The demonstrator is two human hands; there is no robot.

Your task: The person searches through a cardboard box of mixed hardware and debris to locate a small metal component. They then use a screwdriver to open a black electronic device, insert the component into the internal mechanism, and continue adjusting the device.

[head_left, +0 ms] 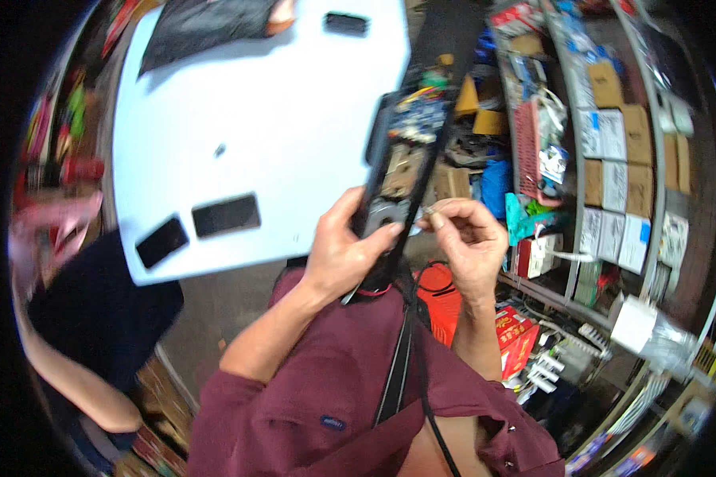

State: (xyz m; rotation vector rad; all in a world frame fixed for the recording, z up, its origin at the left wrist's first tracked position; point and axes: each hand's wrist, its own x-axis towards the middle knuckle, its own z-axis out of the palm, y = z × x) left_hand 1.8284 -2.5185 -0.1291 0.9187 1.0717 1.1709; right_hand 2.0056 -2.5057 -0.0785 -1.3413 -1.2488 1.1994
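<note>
A long black open housing (410, 187) stretches away from my body, beside the white table's right edge. Inside it lie a bundle of coloured wires (419, 114) and a grey part with a round hole (387, 213). My left hand (338, 256) is closed on the near part of the housing, its thumb laid across the grey part. Just to the right of the housing, my right hand (471, 238) pinches a small thing (425, 213), too blurred to name, between thumb and forefinger. Its other fingers are curled.
On the white table (294, 151) lie two dark phone-like slabs (226, 215) and a black item (347, 23). A person in dark clothing (95, 310) is at the left. Shelves with boxes (612, 191) line the right. An orange thing (439, 302) is below my right hand.
</note>
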